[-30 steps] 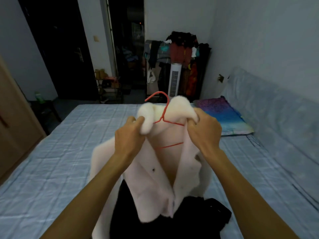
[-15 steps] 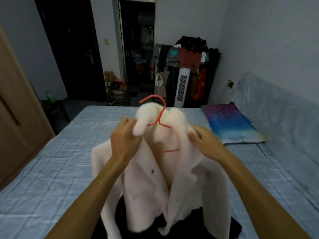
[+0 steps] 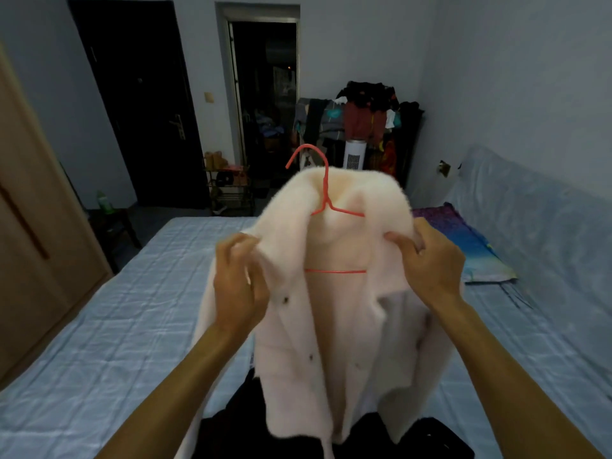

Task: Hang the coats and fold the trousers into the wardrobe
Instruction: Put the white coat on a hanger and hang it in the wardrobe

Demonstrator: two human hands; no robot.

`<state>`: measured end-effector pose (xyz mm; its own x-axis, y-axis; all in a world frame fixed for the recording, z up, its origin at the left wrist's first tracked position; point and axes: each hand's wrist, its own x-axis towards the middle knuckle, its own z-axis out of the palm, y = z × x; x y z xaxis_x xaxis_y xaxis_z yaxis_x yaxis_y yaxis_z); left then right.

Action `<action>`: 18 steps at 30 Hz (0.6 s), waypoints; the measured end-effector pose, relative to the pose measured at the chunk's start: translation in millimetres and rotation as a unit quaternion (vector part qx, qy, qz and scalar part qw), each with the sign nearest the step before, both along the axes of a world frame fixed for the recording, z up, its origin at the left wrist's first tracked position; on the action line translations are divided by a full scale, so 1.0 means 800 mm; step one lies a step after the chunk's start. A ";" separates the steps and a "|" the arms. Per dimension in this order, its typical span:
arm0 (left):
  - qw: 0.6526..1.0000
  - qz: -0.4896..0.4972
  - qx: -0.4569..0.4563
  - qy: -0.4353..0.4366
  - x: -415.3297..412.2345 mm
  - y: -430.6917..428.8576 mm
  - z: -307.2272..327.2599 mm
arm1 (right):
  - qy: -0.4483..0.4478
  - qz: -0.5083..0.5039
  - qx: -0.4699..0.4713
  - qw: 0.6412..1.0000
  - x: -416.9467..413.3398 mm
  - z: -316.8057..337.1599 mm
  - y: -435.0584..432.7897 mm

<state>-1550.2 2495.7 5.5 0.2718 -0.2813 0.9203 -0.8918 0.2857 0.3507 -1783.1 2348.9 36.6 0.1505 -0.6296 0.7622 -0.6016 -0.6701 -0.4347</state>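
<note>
Coat [image 3: 334,329] lifted; left hand [image 3: 239,282] seemingly gripping

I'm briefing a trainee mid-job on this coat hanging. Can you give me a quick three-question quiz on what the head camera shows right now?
1. True or false: the red hanger already sits inside the white coat.
2. What lies on the bed below the coat's hem?
A) a black garment
B) a striped towel
C) a pair of shoes
3. Fill in: the right hand grips the coat by its ____, while the left hand holds the opposite side.

Key: 1 true; 2 A; 3 collar.
</note>
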 end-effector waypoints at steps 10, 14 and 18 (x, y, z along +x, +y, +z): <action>0.878 -0.136 0.437 0.141 0.013 -0.044 0.079 | -0.041 -0.008 -0.048 0.998 -0.047 0.017 -0.002; 0.928 -0.100 0.357 0.038 -0.021 -0.054 0.068 | -0.047 -0.021 -0.017 0.999 -0.064 0.022 0.000; 0.964 -0.048 0.260 0.018 -0.046 -0.046 0.071 | -0.013 -0.025 -0.019 0.999 -0.080 0.026 0.005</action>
